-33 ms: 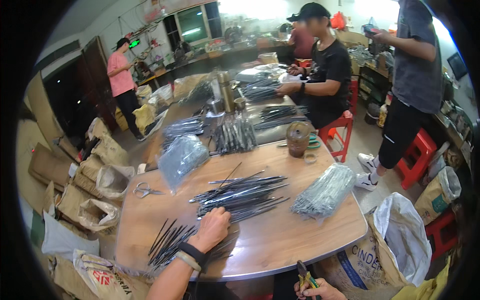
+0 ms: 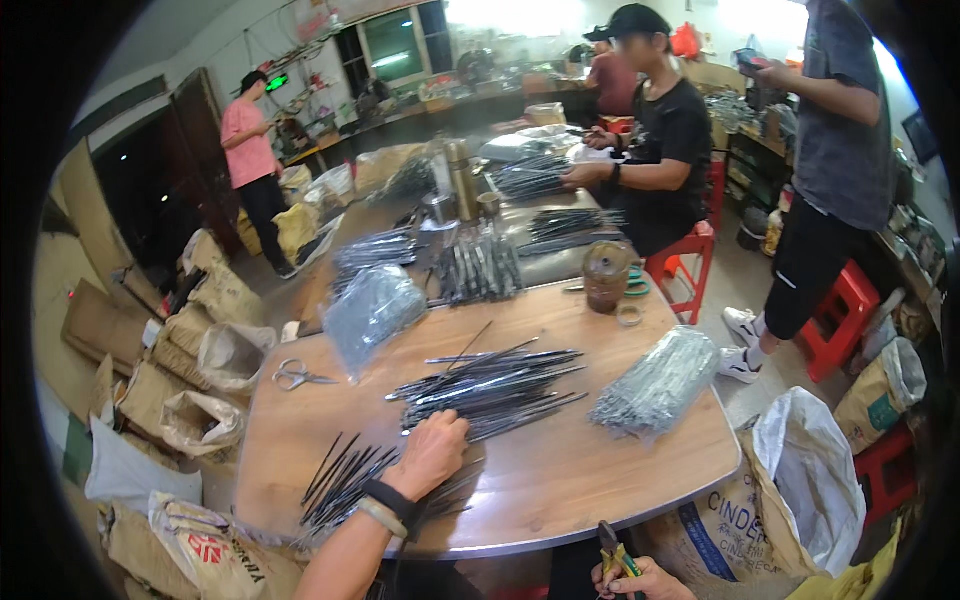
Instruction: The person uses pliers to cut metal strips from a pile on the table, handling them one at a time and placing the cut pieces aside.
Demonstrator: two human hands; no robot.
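My left hand, a dark band and a pale bangle at its wrist, rests at the near left edge of a loose heap of thin dark rods. Its fingers curl down into the heap; whatever they pinch is hidden. Under and beside my left forearm lies a second spread of dark rods. Low in the view, just off the table's front edge, my right hand is closed round pliers with yellow-green handles, jaws upward. Both heaps lie on the wooden table.
Scissors lie at the table's left. Plastic-wrapped bundles sit at right and far left. A brown jar stands at the back. Open sacks flank the table. One person sits beyond, handling rods; others stand nearby.
The whole view has shifted slightly, with things sitting a little farther right. Both hands keep their places at the heap and on the pliers.
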